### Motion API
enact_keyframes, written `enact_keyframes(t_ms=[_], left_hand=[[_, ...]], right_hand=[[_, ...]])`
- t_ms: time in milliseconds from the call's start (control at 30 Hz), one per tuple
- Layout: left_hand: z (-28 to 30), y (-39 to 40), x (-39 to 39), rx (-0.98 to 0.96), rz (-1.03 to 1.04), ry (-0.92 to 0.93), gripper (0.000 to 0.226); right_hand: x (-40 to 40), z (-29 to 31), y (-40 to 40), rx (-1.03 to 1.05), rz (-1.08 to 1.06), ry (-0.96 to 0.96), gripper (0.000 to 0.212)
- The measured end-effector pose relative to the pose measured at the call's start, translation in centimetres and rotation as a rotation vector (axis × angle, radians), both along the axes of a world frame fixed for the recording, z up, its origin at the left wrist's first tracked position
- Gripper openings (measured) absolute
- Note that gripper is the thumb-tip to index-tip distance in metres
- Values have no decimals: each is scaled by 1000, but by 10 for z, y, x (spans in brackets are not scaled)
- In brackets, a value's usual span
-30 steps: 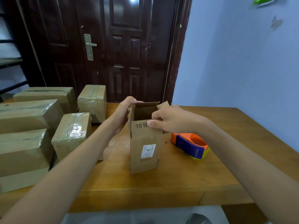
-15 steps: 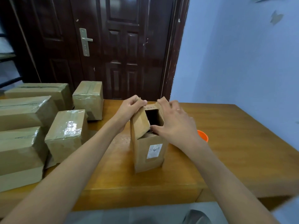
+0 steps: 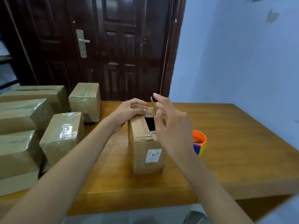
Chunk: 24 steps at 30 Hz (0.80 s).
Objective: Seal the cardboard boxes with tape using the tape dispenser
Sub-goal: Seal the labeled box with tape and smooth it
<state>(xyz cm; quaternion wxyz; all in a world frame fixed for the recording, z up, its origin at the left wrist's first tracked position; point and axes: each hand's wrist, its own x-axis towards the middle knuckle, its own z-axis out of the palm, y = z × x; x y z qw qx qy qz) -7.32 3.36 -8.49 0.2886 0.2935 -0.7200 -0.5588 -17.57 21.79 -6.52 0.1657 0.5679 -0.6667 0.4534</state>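
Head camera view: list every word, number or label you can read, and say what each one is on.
"3": large digit on the white sticker on the near face of the open cardboard box; the small print beside it is too blurred to read.
"10": printed upside down on the box's far top flap, partly covered by the left hand.
Taped boxes on the left and tape dispenser: no readable text.

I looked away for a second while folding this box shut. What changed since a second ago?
The left flap of the open box went from upright to folded flat, with the left hand now pressing it down. The right hand let go of the front flap and lifted, fingers spread. The tape dispenser and taped boxes stayed put.
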Motion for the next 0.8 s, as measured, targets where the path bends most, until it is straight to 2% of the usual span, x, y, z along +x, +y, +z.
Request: enact_keyframes(t_ms=[100,267,533,667,800], left_hand=[[-4,1,1,-14,26,16,30],[-8,-1,3,-58,62,13,24],[-10,0,2,-92,59,11,19],[-12,2,1,-98,94,38,20],[-11,4,1,-74,118,25,19]], right_hand=[[7,-12,-2,99,119,23,47],[-5,-47,7,203,268,-149,45],[-38,-43,10,265,443,-129,38],[-37,-52,10,254,473,-134,33],[-32,-58,17,253,379,-127,33]])
